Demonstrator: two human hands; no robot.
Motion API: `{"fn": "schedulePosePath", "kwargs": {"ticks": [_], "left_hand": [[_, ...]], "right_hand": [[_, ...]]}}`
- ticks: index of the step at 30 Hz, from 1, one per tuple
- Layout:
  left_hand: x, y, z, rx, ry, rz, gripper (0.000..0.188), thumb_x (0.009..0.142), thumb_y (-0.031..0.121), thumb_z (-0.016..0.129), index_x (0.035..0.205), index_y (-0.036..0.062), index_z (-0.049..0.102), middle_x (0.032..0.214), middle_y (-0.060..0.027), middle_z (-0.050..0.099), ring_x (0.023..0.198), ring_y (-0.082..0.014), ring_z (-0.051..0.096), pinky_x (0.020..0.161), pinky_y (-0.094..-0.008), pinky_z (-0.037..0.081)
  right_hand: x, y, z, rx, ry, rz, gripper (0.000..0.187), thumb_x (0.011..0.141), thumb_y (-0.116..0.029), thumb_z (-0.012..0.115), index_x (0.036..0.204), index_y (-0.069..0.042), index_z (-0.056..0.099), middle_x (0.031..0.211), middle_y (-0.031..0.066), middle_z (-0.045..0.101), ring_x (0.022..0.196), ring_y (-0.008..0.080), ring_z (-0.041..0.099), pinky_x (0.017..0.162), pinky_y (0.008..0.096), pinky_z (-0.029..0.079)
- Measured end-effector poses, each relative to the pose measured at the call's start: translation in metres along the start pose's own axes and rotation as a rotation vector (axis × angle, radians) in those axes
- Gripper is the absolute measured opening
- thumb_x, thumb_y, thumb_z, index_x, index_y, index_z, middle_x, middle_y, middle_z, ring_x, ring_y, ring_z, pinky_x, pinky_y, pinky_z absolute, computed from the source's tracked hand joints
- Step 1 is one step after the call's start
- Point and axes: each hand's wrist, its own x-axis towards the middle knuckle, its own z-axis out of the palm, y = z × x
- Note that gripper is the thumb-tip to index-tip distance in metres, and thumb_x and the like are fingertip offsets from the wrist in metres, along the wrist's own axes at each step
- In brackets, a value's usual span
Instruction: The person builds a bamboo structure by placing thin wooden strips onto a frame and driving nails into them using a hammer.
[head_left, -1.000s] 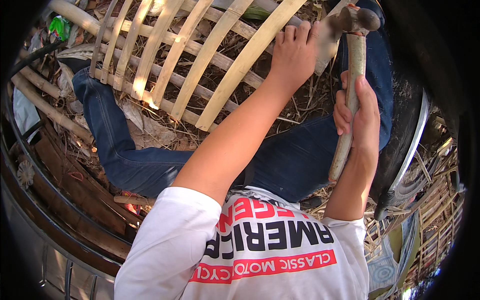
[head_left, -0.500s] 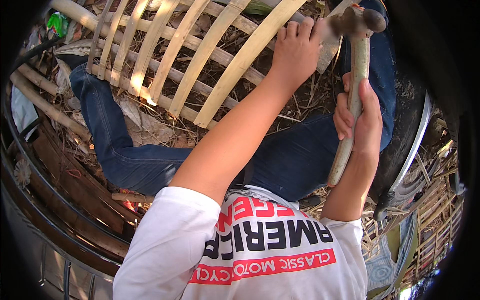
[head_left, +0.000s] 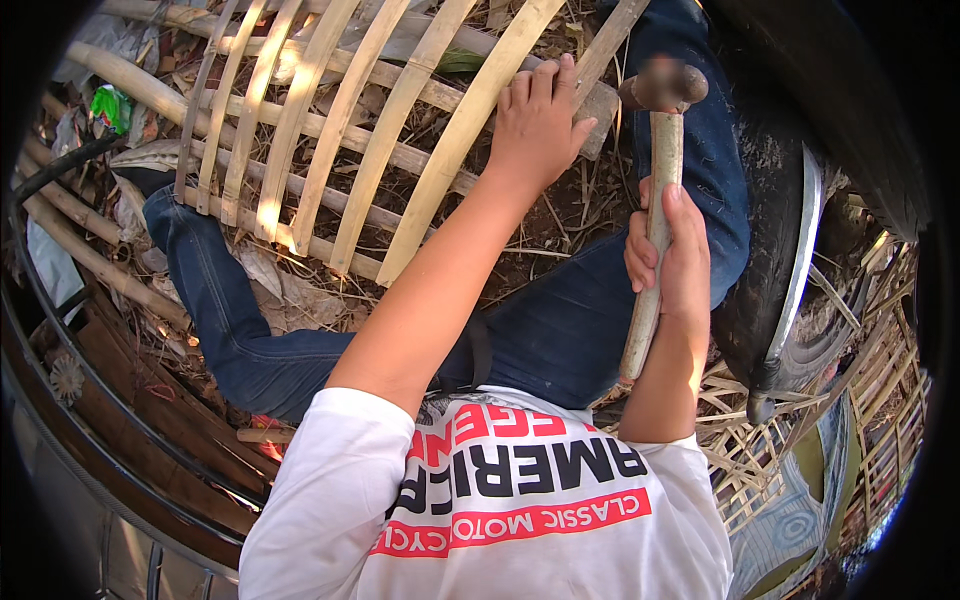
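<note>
My right hand (head_left: 668, 245) is wrapped round the pale wooden handle of a hammer (head_left: 661, 150). Its head, partly blurred, points away from me above my leg in dark blue jeans. My left hand (head_left: 540, 125) holds a bamboo slat (head_left: 610, 40) down where it meets a crosspiece (head_left: 598, 118) of a bamboo frame. Those fingers bend over the wood, and the thumb sits apart on the right; the slat's near end is hidden beneath the hand. Several other curved slats (head_left: 440, 140) lie across the frame's poles to the left.
A black tyre (head_left: 740, 340) with a metal rim stands close on the right, with woven bamboo (head_left: 880, 400) beyond it. Black metal bars (head_left: 130, 400) curve along the left. Dry leaves and straw cover the ground. My legs lie along the frame's near side.
The view has shifted, so hands and frame appear further left and lower. The hammer stays in my right hand, its head now apart from my left hand in the picture.
</note>
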Motion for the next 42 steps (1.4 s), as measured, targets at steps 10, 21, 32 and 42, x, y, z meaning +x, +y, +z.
{"fn": "schedulePosePath", "kwargs": {"ticks": [10, 21, 32, 42], "left_hand": [[0.040, -0.053, -0.068, 0.316, -0.102, 0.133, 0.058, 0.079, 0.009, 0.066, 0.136, 0.0119, 0.055, 0.140, -0.0160, 0.044, 0.138, -0.0352, 0.031, 0.111, -0.0520, 0.023], [0.100, -0.078, -0.101, 0.668, -0.505, 0.402, 0.041, 0.075, 0.023, 0.079, 0.114, 0.0148, 0.068, 0.147, -0.0140, 0.043, 0.149, -0.0319, 0.020, 0.116, -0.0572, 0.018], [0.093, -0.108, -0.094, 0.612, -0.363, 0.642, 0.031, 0.079, 0.027, 0.077, 0.106, 0.0144, 0.069, 0.110, -0.0018, 0.064, 0.134, -0.0271, 0.046, 0.105, -0.0530, 0.038], [0.092, -0.115, -0.090, 0.564, -0.326, 0.690, 0.034, 0.078, 0.027, 0.077, 0.107, 0.0106, 0.070, 0.105, -0.0041, 0.064, 0.125, -0.0289, 0.051, 0.103, -0.0476, 0.039]], "right_hand": [[0.068, 0.043, 0.023, 0.159, 0.285, -0.246, 0.019, 0.085, 0.001, 0.060, 0.102, 0.000, 0.052, 0.068, 0.0026, 0.054, 0.047, 0.0090, 0.053, 0.041, 0.0248, 0.044], [0.113, 0.078, 0.029, 0.111, 0.250, -0.349, 0.043, 0.081, 0.002, 0.058, 0.123, 0.008, 0.055, 0.115, 0.0169, 0.066, 0.104, 0.0209, 0.065, 0.090, 0.0315, 0.050], [0.105, 0.072, 0.026, 0.089, 0.109, -0.349, 0.067, 0.079, 0.011, 0.053, 0.144, 0.007, 0.037, 0.134, 0.0212, 0.058, 0.124, 0.0272, 0.059, 0.091, 0.0367, 0.056], [0.105, 0.072, 0.022, 0.094, 0.073, -0.394, 0.064, 0.078, 0.010, 0.052, 0.141, 0.008, 0.040, 0.132, 0.0230, 0.059, 0.123, 0.0285, 0.060, 0.098, 0.0338, 0.049]]}}
